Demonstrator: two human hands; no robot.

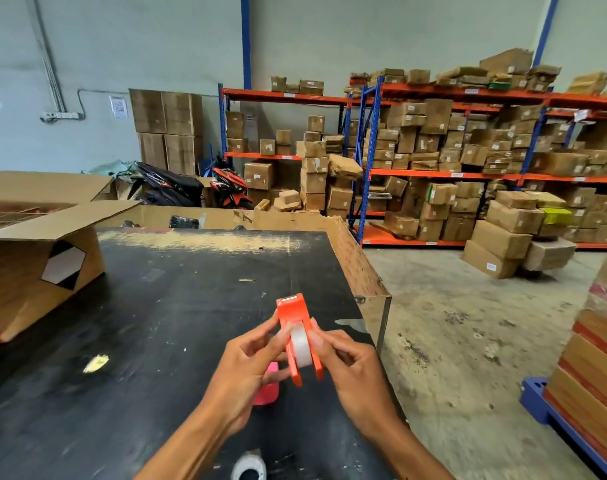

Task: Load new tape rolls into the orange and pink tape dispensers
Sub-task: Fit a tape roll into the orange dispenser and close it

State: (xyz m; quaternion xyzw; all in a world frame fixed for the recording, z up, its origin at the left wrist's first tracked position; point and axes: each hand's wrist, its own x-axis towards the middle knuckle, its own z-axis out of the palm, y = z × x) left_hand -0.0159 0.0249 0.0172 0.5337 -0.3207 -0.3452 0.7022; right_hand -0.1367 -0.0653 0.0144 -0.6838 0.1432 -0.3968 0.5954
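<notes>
Left hand point(250, 362): It is closed on the left side of the orange dispenser point(297, 336). The thumb reaches up to the roll.
Right hand point(350, 367): It is closed on the right side of the orange dispenser. Its fingers curl around the edge.
Orange dispenser: Both hands hold it up above the table point(156, 323), near the right edge. Its cutter end points away from the person.
Roll point(300, 348): A clear tape roll sits inside the orange dispenser, between its two sides.
Pink dispenser point(269, 386): It lies on the table right under the hands. The left hand hides most of it.
Other roll point(248, 467): It lies on the table at the near edge, partly cut off.
Box point(35, 265): An open box sits on the left of the table, well apart from the hands.
</notes>
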